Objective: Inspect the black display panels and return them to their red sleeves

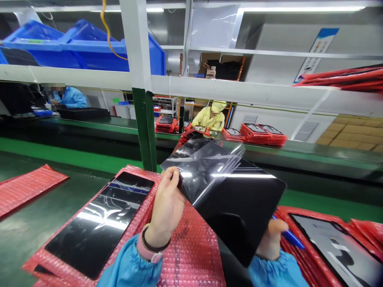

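The left hand [166,207] pinches a thin, clear, glossy protective film [206,167] between thumb and fingertips at its near corner, and the film stands lifted and curled away from the upper left part of a glossy black rectangular glass panel [239,211]. The panel is held tilted in the air above the bench. The right hand [271,239] grips it from below at its lower right edge, fingers mostly hidden behind the glass, and also appears to hold a blue pen [289,236] that sticks out to the right. Judging by how things lie, the peeling is partly done: the film is free over roughly the upper left of the panel, while the far side looks still attached, though the reflections make the exact line hard to tell. To the left, another glossy black panel [100,225] lies flat on a sheet of red bubble wrap [194,255]. To the right, more panels [335,243] lie in red wrap. Across the green conveyor [299,153], a person in a yellow coat [209,117] works among red stacks [259,133].
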`<state>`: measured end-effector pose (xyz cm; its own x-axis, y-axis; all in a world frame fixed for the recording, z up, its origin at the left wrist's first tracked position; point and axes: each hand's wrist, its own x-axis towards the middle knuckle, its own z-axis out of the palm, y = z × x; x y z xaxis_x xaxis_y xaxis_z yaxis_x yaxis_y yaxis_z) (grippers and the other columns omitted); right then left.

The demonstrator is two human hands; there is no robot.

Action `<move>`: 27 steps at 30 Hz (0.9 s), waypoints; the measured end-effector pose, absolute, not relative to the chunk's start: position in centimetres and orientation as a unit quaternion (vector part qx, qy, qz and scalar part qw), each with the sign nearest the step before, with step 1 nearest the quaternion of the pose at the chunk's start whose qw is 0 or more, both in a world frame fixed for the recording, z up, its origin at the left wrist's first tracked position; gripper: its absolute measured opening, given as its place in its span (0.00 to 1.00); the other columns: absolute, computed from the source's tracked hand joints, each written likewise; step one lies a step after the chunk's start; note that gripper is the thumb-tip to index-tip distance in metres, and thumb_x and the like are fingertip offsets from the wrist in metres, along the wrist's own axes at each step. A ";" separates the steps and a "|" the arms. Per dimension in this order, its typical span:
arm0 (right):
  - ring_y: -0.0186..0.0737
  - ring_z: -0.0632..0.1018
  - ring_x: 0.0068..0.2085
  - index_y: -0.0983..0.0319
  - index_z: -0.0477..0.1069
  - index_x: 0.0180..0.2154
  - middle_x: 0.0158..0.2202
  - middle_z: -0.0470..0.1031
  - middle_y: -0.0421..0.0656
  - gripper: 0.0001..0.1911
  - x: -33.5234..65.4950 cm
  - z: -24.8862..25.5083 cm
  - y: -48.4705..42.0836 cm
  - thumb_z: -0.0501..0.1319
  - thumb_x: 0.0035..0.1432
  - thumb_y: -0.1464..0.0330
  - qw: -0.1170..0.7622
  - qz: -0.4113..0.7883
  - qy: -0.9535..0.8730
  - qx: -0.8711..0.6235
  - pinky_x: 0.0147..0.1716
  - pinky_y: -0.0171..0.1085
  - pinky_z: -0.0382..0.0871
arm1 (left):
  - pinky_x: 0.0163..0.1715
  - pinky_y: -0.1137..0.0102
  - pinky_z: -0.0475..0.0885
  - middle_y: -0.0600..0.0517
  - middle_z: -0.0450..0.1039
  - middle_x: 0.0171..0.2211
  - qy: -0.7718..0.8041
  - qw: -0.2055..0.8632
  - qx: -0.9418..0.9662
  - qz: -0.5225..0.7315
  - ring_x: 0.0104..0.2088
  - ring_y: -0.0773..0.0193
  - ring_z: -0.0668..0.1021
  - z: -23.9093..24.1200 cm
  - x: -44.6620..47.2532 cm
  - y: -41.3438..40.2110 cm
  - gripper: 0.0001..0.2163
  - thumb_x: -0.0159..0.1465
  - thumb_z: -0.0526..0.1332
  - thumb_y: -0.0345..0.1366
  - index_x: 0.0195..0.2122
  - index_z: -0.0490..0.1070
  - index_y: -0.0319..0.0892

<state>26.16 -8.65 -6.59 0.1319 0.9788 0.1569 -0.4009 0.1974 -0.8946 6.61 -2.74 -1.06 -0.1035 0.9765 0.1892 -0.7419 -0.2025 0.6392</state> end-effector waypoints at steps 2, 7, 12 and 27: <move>0.53 0.67 0.62 0.46 0.63 0.59 0.56 0.74 0.40 0.35 24.8 -5.5 -8.5 0.59 0.52 0.43 0.700 0.504 -0.364 -0.351 0.61 0.55 0.59 | 0.36 0.81 0.68 0.57 0.67 0.32 0.206 0.543 0.296 0.759 0.33 0.73 0.71 -1.0 6.5 -3.3 0.03 0.62 0.63 0.36 0.35 0.71 0.44; 0.46 0.52 0.69 0.44 0.56 0.62 0.68 0.54 0.33 0.40 21.8 -3.1 -9.3 0.69 0.52 0.64 0.683 0.446 -0.432 -0.384 0.67 0.49 0.44 | 0.30 0.80 0.68 0.58 0.63 0.29 0.219 0.444 0.308 0.812 0.27 0.72 0.68 -1.1 6.5 -5.3 0.04 0.63 0.62 0.40 0.36 0.68 0.48; 0.50 0.51 0.69 0.46 0.47 0.66 0.69 0.52 0.36 0.51 21.4 -2.8 -9.7 0.72 0.48 0.68 0.653 0.343 -0.510 -0.442 0.65 0.47 0.51 | 0.24 0.81 0.65 0.59 0.59 0.25 0.216 0.403 0.310 0.834 0.22 0.73 0.64 -1.3 6.8 -6.3 0.04 0.63 0.63 0.40 0.35 0.69 0.48; 0.57 0.59 0.66 0.44 0.46 0.66 0.65 0.61 0.42 0.50 21.7 -2.6 -10.6 0.70 0.47 0.62 0.654 0.537 -0.458 -0.273 0.60 0.58 0.58 | 0.36 0.75 0.74 0.56 0.74 0.32 0.159 0.497 0.245 0.817 0.32 0.70 0.77 0.0 4.9 -3.5 0.02 0.63 0.62 0.35 0.37 0.72 0.45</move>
<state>21.71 -10.63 -2.61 0.0039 0.9522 0.3053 -0.4525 0.2740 -0.8486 4.91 -3.47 -0.02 -0.3855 0.8901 0.2431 -0.7344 -0.4555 0.5032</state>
